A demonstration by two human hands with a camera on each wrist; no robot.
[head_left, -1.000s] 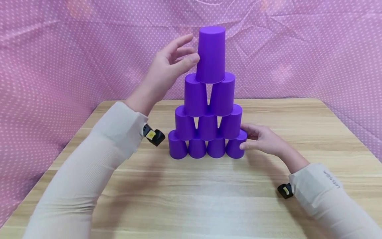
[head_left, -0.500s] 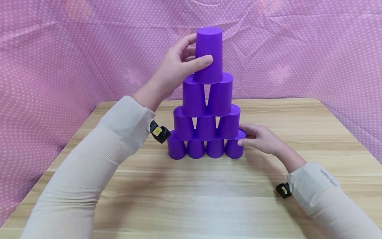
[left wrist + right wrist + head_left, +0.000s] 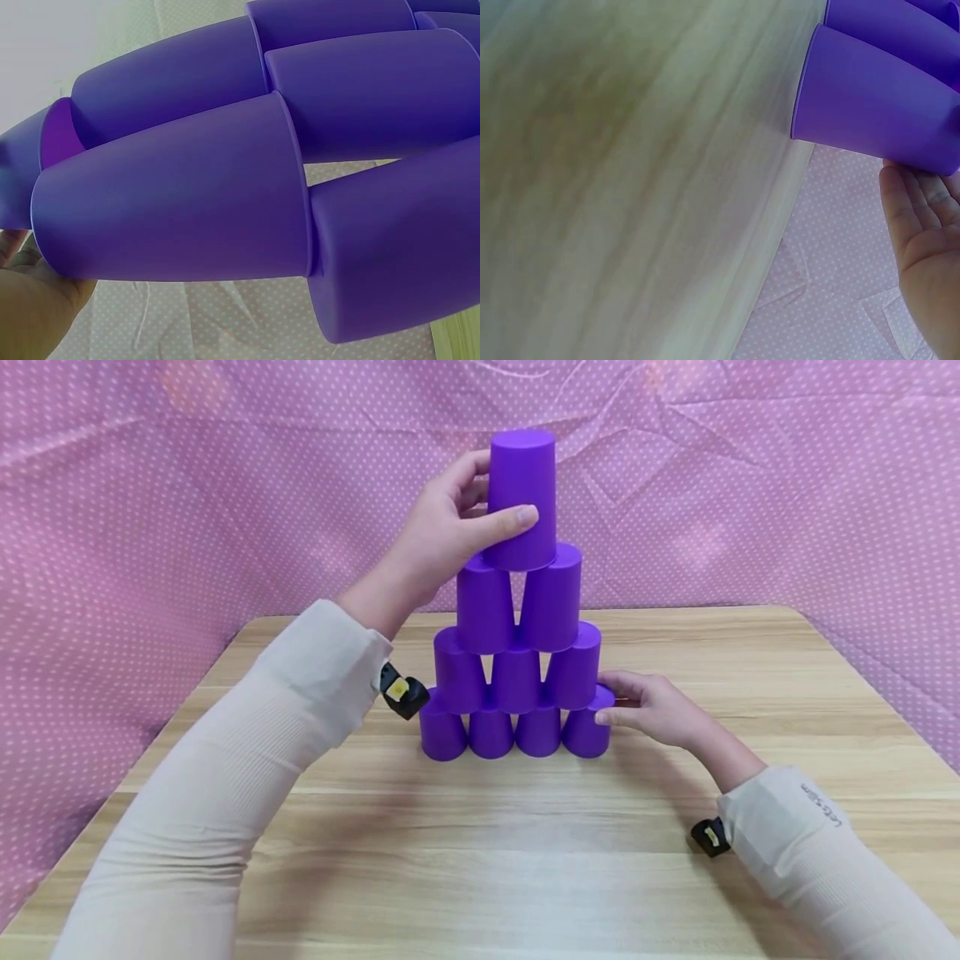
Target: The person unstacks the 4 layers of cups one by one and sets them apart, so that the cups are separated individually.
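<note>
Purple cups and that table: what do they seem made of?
The purple cups look like plastic, smooth with a satin finish: even colour, thin rims, soft highlights. The table shows pale wood grain under a slight sheen, either real wood or printed laminate.

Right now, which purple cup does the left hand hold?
The top cup, alone in its row; the left hand grips it, while all the others stand in lower rows.
</note>
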